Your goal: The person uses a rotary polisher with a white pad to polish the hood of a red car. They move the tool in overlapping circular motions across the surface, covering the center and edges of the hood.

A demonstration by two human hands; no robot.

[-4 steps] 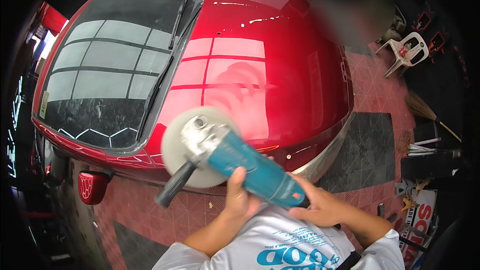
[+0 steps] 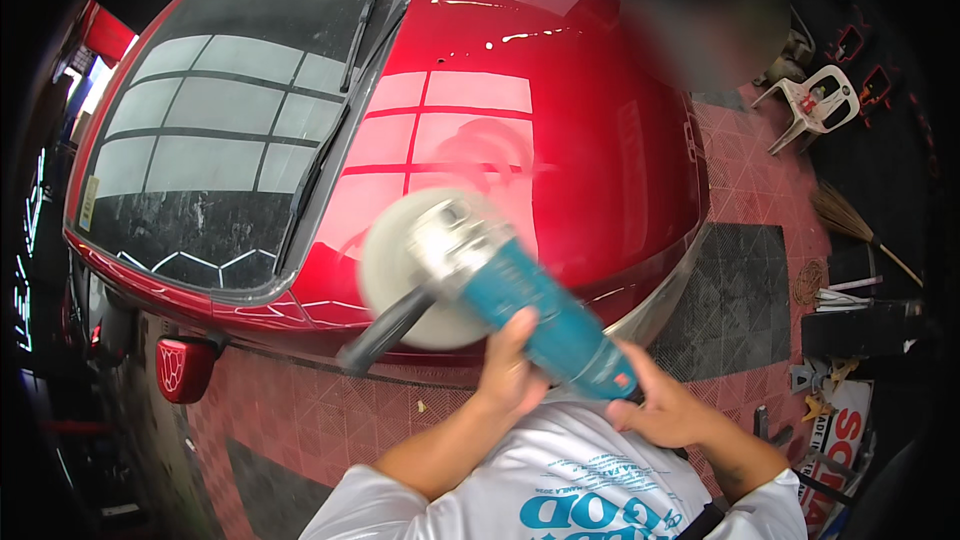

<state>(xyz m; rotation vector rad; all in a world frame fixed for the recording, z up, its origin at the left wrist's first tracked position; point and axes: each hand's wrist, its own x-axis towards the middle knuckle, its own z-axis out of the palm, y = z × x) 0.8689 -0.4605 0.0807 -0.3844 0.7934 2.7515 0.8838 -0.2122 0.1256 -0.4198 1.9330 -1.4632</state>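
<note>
Left grip (image 2: 515, 368): closed round mid-body of a polisher (image 2: 545, 315), thumb along the upper side, most fingers hidden beneath. Right grip (image 2: 660, 405): clasped about the rear end of the same tool, right of the left grip. On the near side of both grips: white shirt (image 2: 620, 455) with blue print.

Polisher: slanting forward and left from both grips, over the near edge of a red hood (image 2: 600, 170). Teal body, silver metal head, dark side handle (image 2: 388, 332) jutting out left of the left grip, unheld. At the front, a round off-white pad (image 2: 388, 255), blurred at the rim. Cannot tell whether spinning, nor whether in contact with the paint.

Step, as judged: buffing pass over the hood. Next move: seems to call for a level pad, even pressure from both grips, slow sweep across the hazy curved marks (image 2: 480, 150) ahead of the pad.

Well left of left grip: red side mirror (image 2: 185, 372). Ahead and left: windscreen (image 2: 200, 180), bright with reflected panes. Straight ahead, farther: whitish streaks (image 2: 530, 37) on the hood. Far ahead and right of right grip: broom (image 2: 840, 212), then white plastic chair (image 2: 797, 98) on tiled floor (image 2: 740, 290).
</note>
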